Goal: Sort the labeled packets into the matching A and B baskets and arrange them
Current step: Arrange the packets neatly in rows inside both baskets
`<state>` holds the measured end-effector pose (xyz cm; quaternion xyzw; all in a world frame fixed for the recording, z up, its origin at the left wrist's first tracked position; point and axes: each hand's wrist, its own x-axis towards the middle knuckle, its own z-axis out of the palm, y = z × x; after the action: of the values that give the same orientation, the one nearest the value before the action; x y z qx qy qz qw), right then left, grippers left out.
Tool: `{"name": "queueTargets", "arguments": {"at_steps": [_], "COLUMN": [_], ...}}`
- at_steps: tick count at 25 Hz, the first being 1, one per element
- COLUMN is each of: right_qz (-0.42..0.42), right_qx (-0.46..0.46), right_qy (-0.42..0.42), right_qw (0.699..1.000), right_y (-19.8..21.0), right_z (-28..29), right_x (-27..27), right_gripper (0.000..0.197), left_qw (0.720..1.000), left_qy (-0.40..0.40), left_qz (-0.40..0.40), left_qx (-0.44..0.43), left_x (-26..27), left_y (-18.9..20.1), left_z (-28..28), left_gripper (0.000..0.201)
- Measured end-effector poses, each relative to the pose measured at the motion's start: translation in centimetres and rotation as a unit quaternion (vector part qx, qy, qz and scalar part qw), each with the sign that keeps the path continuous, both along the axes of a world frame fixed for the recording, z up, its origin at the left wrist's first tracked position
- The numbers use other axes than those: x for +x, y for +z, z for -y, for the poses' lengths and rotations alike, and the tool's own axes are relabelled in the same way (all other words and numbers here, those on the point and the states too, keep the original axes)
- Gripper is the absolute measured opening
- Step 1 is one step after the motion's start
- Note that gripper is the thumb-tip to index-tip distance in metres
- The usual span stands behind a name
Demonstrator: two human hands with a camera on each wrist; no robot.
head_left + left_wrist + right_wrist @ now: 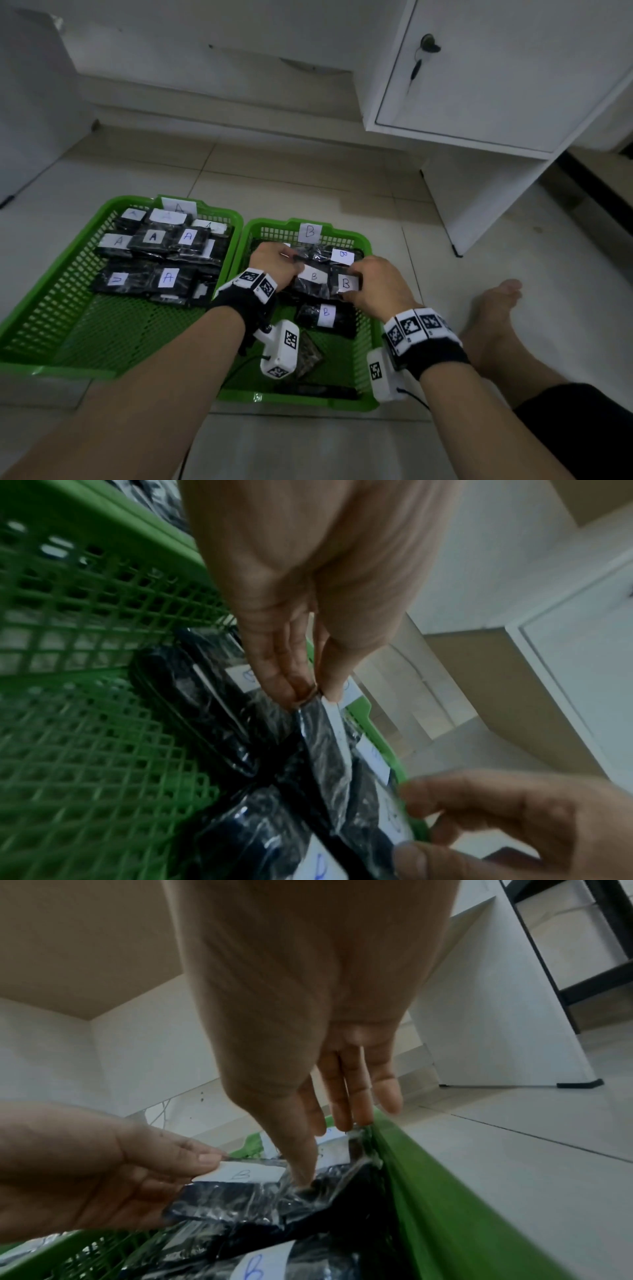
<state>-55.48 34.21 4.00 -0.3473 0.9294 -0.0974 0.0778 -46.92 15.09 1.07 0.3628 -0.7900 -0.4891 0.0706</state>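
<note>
Two green mesh baskets stand side by side on the tiled floor in the lower half of the head view. The A basket, on the left, has a white card with "A" at its far rim and holds black packets in clear wrap in its far half; I count seven labels that read A clearly, and some more packets are partly hidden. The B basket, on the right, has a "B" card at its far rim and holds black packets; four B labels are readable, and two dark packets without a visible label lie near its lower edge. Both hands are inside the B basket. The left hand pinches the left end of a B-labeled packet between thumb and fingers, and the right hand touches the same packet's right end with its thumb, the other fingers almost straight. This packet lies in the middle of the B basket, its long axis running left to right in the frame, label upward. A white cabinet stands at the upper right.
</note>
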Motion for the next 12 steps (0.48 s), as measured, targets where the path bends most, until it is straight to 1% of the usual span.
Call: {"name": "queueTargets", "arguments": {"at_steps": [2, 4, 6, 7, 8, 9, 10, 12], "right_qz": [0.009, 0.016, 0.030, 0.034, 0.035, 0.032, 0.029, 0.029], "right_qx": [-0.007, -0.021, -0.028, -0.032, -0.038, -0.045, -0.049, -0.049], "right_qy": [0.004, 0.006, 0.002, -0.004, -0.011, -0.013, -0.013, -0.014], "right_qw": [1.000, 1.000, 0.999, 0.999, 0.999, 0.998, 0.998, 0.998], "right_y": [-0.7, -1.2, -1.5, -1.5, -1.6, -1.7, -1.9, -2.2], "right_z": [-0.3, -0.5, -0.8, -0.9, -1.0, -1.0, -1.1, -1.1], "right_x": [-0.3, -0.7, -1.1, -1.2, -1.2, -1.2, -1.0, -0.7], "right_gripper": [0.044, 0.049, 0.052, 0.053, 0.053, 0.053, 0.052, 0.050], "left_qw": [0.998, 0.992, 0.985, 0.984, 0.982, 0.981, 0.977, 0.961], "left_qy": [0.012, 0.025, -0.010, -0.032, -0.050, -0.068, -0.091, -0.152], "left_qz": [0.001, 0.006, 0.033, 0.043, 0.050, 0.057, 0.070, 0.104], "left_qx": [-0.054, -0.121, -0.167, -0.173, -0.173, -0.173, -0.179, -0.207], "left_x": [-0.3, -0.2, -0.1, -0.1, -0.1, 0.0, 0.0, 0.0], "left_y": [-0.2, -0.3, -0.2, -0.1, 0.1, 0.2, 0.3, 0.6], "left_z": [-1.2, -2.0, -2.3, -2.2, -2.2, -2.2, -2.3, -2.5], "left_gripper": [0.020, 0.019, 0.008, 0.005, 0.006, 0.010, 0.019, 0.038]}}
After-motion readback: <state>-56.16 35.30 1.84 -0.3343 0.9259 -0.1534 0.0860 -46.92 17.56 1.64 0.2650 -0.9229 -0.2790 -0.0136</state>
